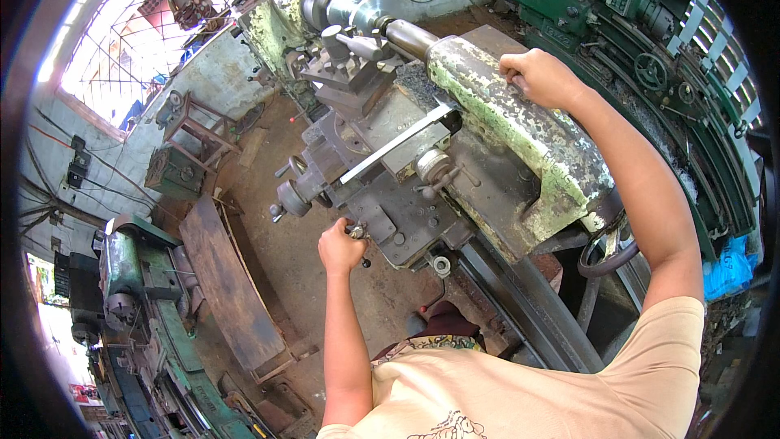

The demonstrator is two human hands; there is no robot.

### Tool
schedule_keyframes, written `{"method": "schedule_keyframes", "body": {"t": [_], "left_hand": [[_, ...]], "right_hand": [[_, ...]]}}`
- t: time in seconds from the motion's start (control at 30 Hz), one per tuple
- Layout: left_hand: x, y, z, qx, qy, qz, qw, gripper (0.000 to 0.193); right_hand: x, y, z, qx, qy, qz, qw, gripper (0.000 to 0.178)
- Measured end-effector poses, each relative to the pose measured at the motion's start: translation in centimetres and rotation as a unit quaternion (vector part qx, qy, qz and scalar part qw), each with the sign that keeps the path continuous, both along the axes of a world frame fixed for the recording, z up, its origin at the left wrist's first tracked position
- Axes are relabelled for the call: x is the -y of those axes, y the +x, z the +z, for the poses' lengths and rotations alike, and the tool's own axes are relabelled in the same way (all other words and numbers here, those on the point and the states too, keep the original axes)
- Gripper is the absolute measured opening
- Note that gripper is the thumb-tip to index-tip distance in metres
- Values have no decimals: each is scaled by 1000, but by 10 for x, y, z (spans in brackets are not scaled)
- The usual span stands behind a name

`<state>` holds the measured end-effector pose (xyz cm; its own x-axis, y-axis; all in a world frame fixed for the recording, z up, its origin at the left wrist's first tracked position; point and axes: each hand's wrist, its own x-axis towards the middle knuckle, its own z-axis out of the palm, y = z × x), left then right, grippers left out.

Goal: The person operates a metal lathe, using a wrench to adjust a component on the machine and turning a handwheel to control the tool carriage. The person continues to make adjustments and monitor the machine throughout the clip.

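My left hand is closed around a small handle on the carriage of a metal lathe; a dark knob shows just below the fingers. Up on the worn green tailstock, my right hand is a closed fist, and whatever it grips is hidden by the fingers. A shiny metal cylinder sits at the chuck, with the tailstock quill reaching toward it. The tool post stands beside the cylinder. A pale metal strip lies slantwise across the slide, near the cross-slide handwheel.
The tailstock handwheel is close beneath my right arm. Lathe bed rails run toward my body. Another green lathe stands at the far right, and a green machine at the left. A wooden board is on the left floor.
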<state>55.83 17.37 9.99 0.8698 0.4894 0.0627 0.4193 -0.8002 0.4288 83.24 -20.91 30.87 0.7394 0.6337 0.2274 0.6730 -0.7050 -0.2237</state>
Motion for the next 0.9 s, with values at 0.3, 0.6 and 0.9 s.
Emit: {"method": "schedule_keyframes", "body": {"t": [0.3, 0.6, 0.9], "left_hand": [[-1, 1, -2, -18, -2, 8, 1000, 55], [-2, 0, -4, 5, -2, -2, 1000, 44], [-1, 0, -1, 3, 0, -2, 1000, 46]], "right_hand": [[-2, -6, 5, 21, -16, -1, 1000, 29], [-5, -8, 3, 14, -10, -8, 1000, 35], [-3, -8, 7, 33, -7, -19, 999, 33]]}}
